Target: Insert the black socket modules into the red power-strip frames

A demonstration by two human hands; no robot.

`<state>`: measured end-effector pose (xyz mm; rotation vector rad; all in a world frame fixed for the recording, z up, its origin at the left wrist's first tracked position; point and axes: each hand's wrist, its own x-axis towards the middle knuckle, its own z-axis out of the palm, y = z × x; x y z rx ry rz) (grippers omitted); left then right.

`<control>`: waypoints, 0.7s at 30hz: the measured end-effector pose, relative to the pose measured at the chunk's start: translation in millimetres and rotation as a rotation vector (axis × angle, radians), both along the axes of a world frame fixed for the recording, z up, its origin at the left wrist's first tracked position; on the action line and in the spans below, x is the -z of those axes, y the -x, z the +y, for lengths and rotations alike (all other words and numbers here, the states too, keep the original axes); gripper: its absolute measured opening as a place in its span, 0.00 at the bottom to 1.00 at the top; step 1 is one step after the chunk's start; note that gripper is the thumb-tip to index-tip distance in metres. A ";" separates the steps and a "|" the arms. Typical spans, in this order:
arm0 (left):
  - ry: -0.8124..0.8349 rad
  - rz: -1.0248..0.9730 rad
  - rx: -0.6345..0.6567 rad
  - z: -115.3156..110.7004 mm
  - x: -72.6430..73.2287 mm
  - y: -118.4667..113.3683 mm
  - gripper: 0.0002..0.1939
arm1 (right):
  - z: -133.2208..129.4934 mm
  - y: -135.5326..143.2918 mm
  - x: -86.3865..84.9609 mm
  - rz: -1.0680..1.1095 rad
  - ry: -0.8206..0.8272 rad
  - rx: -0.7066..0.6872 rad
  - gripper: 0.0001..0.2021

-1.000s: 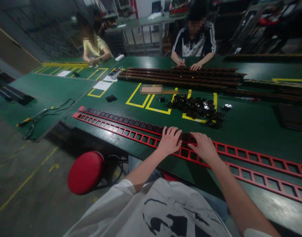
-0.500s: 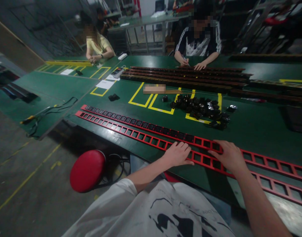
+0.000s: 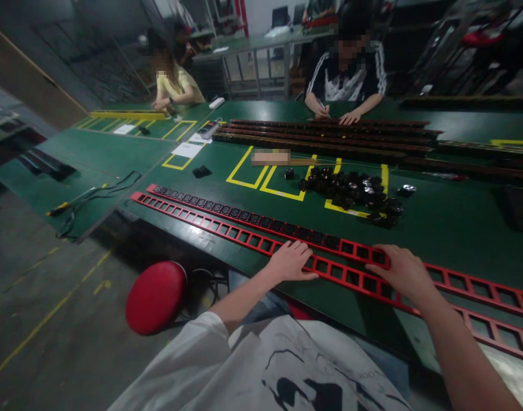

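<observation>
Two long red slotted strips lie side by side on the green table. My left hand [image 3: 290, 261] is closed over the near red strip [image 3: 227, 230], fingers across its top and thumb along its front edge. Its square openings hold nothing where they show. My right hand [image 3: 402, 269] grips the far red strip [image 3: 359, 251] between thumb and fingers, its palm above the near one. Black square pieces [image 3: 255, 219] fill the left part of the far strip; the openings beside my right hand are vacant. Beyond the strips lies a pile of loose black pieces [image 3: 351, 185].
Long dark bars [image 3: 321, 137] lie across the table's middle. Two people [image 3: 347, 74] sit opposite. White paper [image 3: 188, 149], a screwdriver-like tool [image 3: 64, 206] and dark straps rest at left. A red stool [image 3: 156, 297] stands by the table's front edge.
My left hand has moved left, and the near strip has slid slightly left relative to the far one. My right hand keeps its hold on the far strip. The view has shifted slightly.
</observation>
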<state>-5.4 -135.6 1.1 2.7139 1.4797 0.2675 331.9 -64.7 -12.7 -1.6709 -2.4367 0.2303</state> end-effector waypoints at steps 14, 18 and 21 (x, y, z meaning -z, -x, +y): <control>0.088 -0.041 -0.057 1.4 -3.1 68.9 0.31 | 3.6 -3.2 5.7 0.006 -0.008 0.010 0.29; 0.106 -0.051 -0.057 0.1 -7.4 80.4 0.29 | 2.1 -1.8 5.1 -0.004 -0.015 0.021 0.29; 0.113 -0.058 -0.050 0.0 -7.8 85.1 0.28 | -1.3 0.4 3.1 -0.012 -0.031 0.018 0.28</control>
